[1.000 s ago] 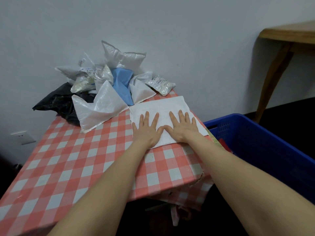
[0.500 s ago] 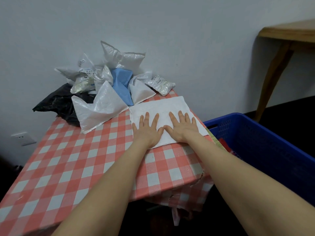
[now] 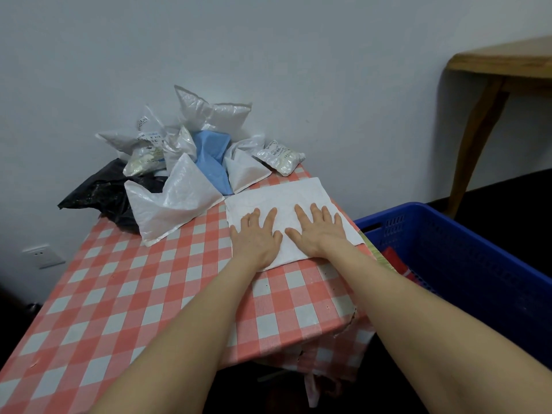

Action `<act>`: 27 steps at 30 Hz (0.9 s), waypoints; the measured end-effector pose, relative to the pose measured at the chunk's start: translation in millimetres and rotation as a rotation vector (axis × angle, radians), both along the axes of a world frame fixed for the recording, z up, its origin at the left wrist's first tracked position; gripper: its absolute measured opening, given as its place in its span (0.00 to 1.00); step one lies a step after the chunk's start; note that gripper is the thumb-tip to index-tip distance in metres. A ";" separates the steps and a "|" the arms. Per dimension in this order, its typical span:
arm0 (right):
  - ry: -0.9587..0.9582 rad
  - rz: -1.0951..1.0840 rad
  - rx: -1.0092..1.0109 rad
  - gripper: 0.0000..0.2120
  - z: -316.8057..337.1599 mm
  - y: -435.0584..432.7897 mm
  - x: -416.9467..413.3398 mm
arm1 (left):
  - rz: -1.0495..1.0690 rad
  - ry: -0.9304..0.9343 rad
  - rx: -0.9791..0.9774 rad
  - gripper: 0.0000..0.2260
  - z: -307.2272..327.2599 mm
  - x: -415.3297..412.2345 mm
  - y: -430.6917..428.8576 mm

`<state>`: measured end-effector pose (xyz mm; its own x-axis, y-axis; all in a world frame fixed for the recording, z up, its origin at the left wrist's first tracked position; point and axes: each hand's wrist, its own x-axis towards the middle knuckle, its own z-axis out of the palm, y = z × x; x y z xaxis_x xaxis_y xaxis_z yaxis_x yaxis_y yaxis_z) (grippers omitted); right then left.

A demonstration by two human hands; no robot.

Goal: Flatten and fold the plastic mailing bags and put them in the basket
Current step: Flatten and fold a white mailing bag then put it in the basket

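Observation:
A white mailing bag [image 3: 283, 198] lies flat near the right edge of the table with the red-and-white checked cloth [image 3: 149, 294]. My left hand [image 3: 255, 239] and my right hand [image 3: 318, 231] press on it side by side, palms down, fingers straight and spread. Behind it, against the wall, is a pile of crumpled mailing bags [image 3: 179, 186]: white ones, a blue one [image 3: 213, 158] and a black one [image 3: 98, 192]. The blue plastic basket [image 3: 466, 243] stands to the right, below table height, with something red inside.
A wooden table [image 3: 501, 67] with a slanted leg stands at the far right by the wall. A wall socket [image 3: 41, 255] is low on the left. The floor around is dark.
Both hands stay flat on the white bag in nearly the same place; nothing else has moved.

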<state>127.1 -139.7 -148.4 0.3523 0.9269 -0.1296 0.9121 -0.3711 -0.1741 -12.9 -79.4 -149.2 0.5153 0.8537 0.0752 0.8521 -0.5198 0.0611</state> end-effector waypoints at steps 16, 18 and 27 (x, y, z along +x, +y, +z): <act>0.025 0.033 0.101 0.31 -5.6 30.5 24.2 | 0.022 0.034 -0.157 0.28 38.6 55.4 109.3; 0.034 0.043 0.094 0.31 -4.7 31.2 26.0 | 0.020 0.004 -0.115 0.28 43.7 59.2 110.2; 0.121 -0.150 0.495 0.26 46.8 28.3 39.4 | 0.313 -0.625 -0.353 0.24 81.1 25.1 108.1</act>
<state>166.5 -111.4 -101.5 0.4956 0.8279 0.2627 0.8177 -0.3427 -0.4625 12.1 28.7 -68.1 0.1984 0.9796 -0.0310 0.7087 -0.1215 0.6950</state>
